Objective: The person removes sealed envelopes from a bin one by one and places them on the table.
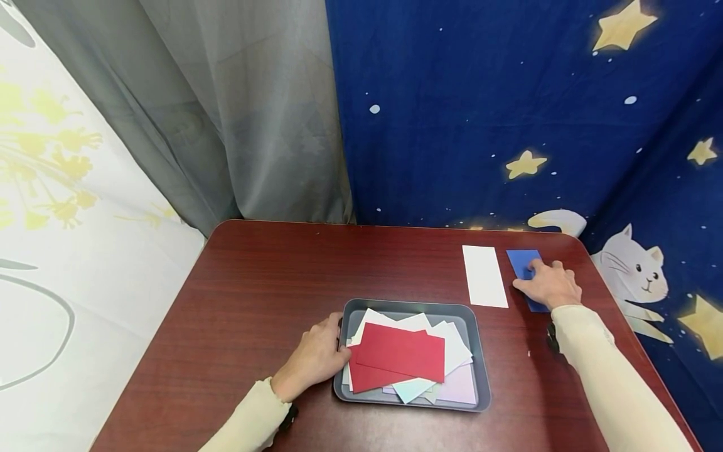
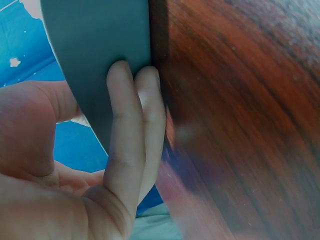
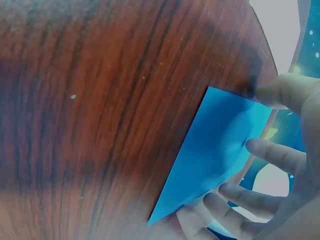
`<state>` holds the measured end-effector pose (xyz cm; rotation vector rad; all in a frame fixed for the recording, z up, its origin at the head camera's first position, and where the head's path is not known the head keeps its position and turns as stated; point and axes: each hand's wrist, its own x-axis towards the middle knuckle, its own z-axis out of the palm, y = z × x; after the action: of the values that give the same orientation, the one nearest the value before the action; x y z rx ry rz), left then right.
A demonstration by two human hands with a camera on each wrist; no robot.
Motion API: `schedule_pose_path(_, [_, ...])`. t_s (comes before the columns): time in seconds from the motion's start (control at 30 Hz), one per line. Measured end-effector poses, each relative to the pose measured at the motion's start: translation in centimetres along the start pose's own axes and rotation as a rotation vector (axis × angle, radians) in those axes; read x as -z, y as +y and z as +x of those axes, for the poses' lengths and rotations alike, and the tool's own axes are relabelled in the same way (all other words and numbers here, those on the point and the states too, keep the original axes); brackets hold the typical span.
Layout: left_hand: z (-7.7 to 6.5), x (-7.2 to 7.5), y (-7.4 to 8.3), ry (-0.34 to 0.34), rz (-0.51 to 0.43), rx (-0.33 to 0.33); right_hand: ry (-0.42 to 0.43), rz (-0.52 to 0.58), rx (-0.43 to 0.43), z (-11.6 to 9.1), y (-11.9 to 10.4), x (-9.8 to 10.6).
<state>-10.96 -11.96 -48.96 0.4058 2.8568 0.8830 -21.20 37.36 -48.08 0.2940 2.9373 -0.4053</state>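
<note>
My left hand [image 1: 316, 350] grips the left side of a shallow grey tray [image 1: 483, 373]. In the left wrist view two fingers [image 2: 126, 120] lie along the tray's outer wall [image 2: 97, 45], with the thumb on its other side. Two red cards [image 1: 402, 351] lie on top of white and pale cards [image 1: 459, 383] in the tray. At the far right, my right hand [image 1: 550, 285] rests on a blue card [image 1: 522, 258] with its fingers spread. The right wrist view shows the fingertips touching the blue card's surface and edge.
A white card [image 1: 486, 276] lies flat left of the blue card. The dark red wooden table [image 1: 271, 276] ends at the back against a grey curtain [image 1: 271, 113] and a blue star-patterned curtain [image 1: 440, 125].
</note>
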Motion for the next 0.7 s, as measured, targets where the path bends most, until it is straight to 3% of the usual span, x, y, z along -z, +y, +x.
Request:
schedule_pose_path(0.33, [-0.1,0.1,0.2,-0.025,-0.017,0.014,0.029,-0.056,0.123,-1.0,-1.8,0.1])
schedule_pose_path(0.7, [-0.1,0.2,0.4,-0.028,-0.024,0.024,0.096,-0.109,0.294,-3.1,-6.6,-0.6])
